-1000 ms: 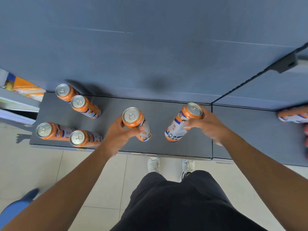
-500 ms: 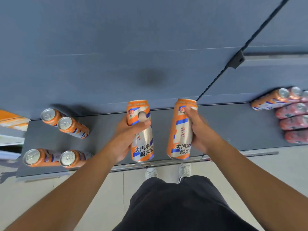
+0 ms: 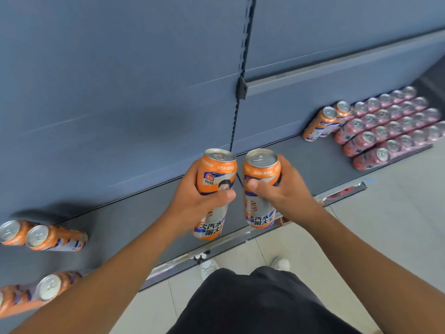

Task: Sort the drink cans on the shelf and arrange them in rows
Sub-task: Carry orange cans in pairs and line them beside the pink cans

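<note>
Head view: nearest me, the left hand [image 3: 197, 201] curls round a tall orange-and-silver aluminium drink can [image 3: 216, 174], and the right hand [image 3: 284, 191] round a matching second can [image 3: 261, 169]. A second ago both were gripped down on the dark grey metal shelf [image 3: 301, 160]; now they ride upright above it. Beyond the right hand, two standing orange cans [image 3: 322, 124] adjoin the rows of pink cans [image 3: 390, 124], likely their destination.

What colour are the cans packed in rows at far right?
Pink aluminium drink cans; clearest in head view.
</note>
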{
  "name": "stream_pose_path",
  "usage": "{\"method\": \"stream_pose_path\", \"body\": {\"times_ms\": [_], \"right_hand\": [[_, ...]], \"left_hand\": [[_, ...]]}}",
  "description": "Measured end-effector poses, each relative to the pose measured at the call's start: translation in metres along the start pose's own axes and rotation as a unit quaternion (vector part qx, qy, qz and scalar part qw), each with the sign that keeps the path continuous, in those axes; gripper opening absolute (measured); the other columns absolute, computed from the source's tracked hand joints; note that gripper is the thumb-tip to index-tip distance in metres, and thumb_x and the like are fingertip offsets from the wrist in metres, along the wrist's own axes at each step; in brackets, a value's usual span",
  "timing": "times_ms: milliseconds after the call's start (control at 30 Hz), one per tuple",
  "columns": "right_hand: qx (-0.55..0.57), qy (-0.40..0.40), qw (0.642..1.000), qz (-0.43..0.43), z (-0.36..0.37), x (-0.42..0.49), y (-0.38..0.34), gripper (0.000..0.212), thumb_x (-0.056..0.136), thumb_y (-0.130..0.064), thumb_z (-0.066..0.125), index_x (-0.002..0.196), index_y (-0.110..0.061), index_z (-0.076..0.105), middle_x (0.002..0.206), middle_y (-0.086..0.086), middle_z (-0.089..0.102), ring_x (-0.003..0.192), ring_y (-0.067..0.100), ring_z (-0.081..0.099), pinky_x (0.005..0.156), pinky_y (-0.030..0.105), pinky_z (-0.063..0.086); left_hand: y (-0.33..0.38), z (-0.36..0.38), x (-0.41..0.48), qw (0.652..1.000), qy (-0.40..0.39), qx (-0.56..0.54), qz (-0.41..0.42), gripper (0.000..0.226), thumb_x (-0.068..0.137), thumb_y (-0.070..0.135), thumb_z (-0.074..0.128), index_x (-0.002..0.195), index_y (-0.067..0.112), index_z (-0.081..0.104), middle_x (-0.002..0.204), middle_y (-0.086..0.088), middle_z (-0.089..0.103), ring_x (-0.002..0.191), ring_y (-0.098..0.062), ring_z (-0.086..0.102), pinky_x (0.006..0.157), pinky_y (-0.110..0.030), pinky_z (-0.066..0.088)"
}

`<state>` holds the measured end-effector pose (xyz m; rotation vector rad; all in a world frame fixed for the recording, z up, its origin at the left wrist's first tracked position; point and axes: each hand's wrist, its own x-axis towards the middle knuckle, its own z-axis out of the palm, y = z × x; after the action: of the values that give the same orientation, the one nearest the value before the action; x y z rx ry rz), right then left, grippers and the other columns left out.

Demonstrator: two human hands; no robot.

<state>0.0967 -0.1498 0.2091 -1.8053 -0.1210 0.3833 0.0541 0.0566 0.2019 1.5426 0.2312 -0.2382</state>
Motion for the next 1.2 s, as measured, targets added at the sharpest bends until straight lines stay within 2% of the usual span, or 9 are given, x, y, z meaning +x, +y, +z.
{"method": "stream_pose_path", "body": {"times_ms": [200, 467, 567, 700, 833, 933, 1000, 1100, 1200], "right_hand": [[0.007, 0.039, 0.998, -0.046, -0.085, -0.019, 0.012, 0.054, 0.072, -0.034, 0.084, 0.118, -0.033, 0.055, 0.104, -0.017, 0.070, 0.097, 0.006, 0.068, 0.081, 0.014, 0.050], [0.009, 0.047, 0.997, -0.060, -0.207, -0.048, 0.034, 0.058, 0.070, -0.040, 0.083, 0.118, -0.040, 0.051, 0.107, -0.024, 0.067, 0.101, 0.001, 0.066, 0.082, 0.014, 0.050], [0.033, 0.065, 0.996, -0.055, -0.243, -0.053, 0.046, 0.058, 0.075, -0.035, 0.082, 0.123, -0.032, 0.051, 0.108, -0.015, 0.068, 0.102, 0.005, 0.066, 0.084, 0.017, 0.051], [0.057, 0.062, 0.996, -0.028, -0.280, -0.053, 0.059, 0.055, 0.083, -0.024, 0.077, 0.128, -0.024, 0.045, 0.112, -0.005, 0.065, 0.094, -0.003, 0.065, 0.076, 0.010, 0.049], [0.080, 0.083, 0.993, 0.000, -0.301, -0.043, 0.067, 0.055, 0.081, -0.038, 0.072, 0.126, -0.024, 0.045, 0.113, -0.004, 0.064, 0.093, -0.006, 0.065, 0.072, 0.010, 0.050], [0.093, 0.103, 0.990, 0.027, -0.315, -0.031, 0.072, 0.039, 0.077, -0.041, 0.067, 0.112, -0.031, 0.053, 0.101, -0.010, 0.069, 0.088, -0.004, 0.069, 0.068, 0.011, 0.052], [0.101, 0.111, 0.988, 0.044, -0.324, -0.020, 0.077, 0.034, 0.079, -0.042, 0.063, 0.108, -0.028, 0.057, 0.096, -0.010, 0.072, 0.087, 0.002, 0.072, 0.066, 0.014, 0.054], [0.133, 0.126, 0.979, 0.094, -0.334, -0.001, 0.083, 0.042, 0.082, -0.048, 0.057, 0.112, -0.018, 0.058, 0.098, -0.002, 0.074, 0.086, 0.011, 0.074, 0.069, 0.024, 0.061], [0.202, 0.120, 0.960, 0.151, -0.342, 0.020, 0.083, 0.038, 0.092, -0.047, 0.051, 0.111, -0.015, 0.059, 0.094, 0.002, 0.075, 0.083, 0.016, 0.075, 0.068, 0.028, 0.061]], "left_hand": [[0.019, 0.083, 0.018, 0.995, -0.044, 0.072, 0.050, 0.055, 0.071, 0.014, 0.086, 0.115, 0.027, 0.057, 0.098, 0.009, 0.074, 0.089, -0.012, 0.072, 0.072, -0.022, 0.056], [0.028, 0.206, 0.040, 0.987, -0.070, 0.121, 0.084, 0.071, 0.070, 0.002, 0.086, 0.122, 0.035, 0.051, 0.105, 0.015, 0.071, 0.096, -0.009, 0.071, 0.077, -0.020, 0.055], [0.027, 0.242, 0.050, 0.985, -0.076, 0.125, 0.091, 0.073, 0.070, 0.005, 0.088, 0.121, 0.043, 0.051, 0.110, 0.014, 0.070, 0.102, -0.011, 0.069, 0.083, -0.026, 0.056], [0.029, 0.273, 0.065, 0.976, -0.108, 0.154, 0.108, 0.074, 0.069, 0.008, 0.089, 0.109, 0.060, 0.055, 0.112, 0.014, 0.069, 0.104, -0.012, 0.068, 0.088, -0.031, 0.056], [0.030, 0.288, 0.089, 0.976, -0.124, 0.156, 0.089, 0.071, 0.068, 0.011, 0.091, 0.108, 0.058, 0.057, 0.111, 0.012, 0.070, 0.102, -0.011, 0.069, 0.086, -0.028, 0.055], [0.029, 0.292, 0.114, 0.981, -0.130, 0.138, 0.048, 0.063, 0.058, 0.027, 0.092, 0.109, 0.047, 0.061, 0.108, 0.007, 0.073, 0.100, -0.015, 0.071, 0.086, -0.034, 0.057], [0.029, 0.295, 0.132, 0.983, -0.135, 0.119, 0.025, 0.060, 0.054, 0.030, 0.090, 0.108, 0.037, 0.064, 0.103, 0.005, 0.074, 0.094, -0.014, 0.072, 0.081, -0.031, 0.058], [0.031, 0.299, 0.159, 0.984, -0.147, 0.103, 0.003, 0.056, 0.055, 0.030, 0.089, 0.105, 0.031, 0.065, 0.098, 0.005, 0.076, 0.088, -0.013, 0.073, 0.072, -0.025, 0.057], [0.033, 0.302, 0.182, 0.988, -0.138, 0.070, -0.018, 0.050, 0.058, 0.032, 0.087, 0.104, 0.030, 0.066, 0.098, 0.001, 0.076, 0.089, -0.018, 0.073, 0.075, -0.030, 0.059]]}}
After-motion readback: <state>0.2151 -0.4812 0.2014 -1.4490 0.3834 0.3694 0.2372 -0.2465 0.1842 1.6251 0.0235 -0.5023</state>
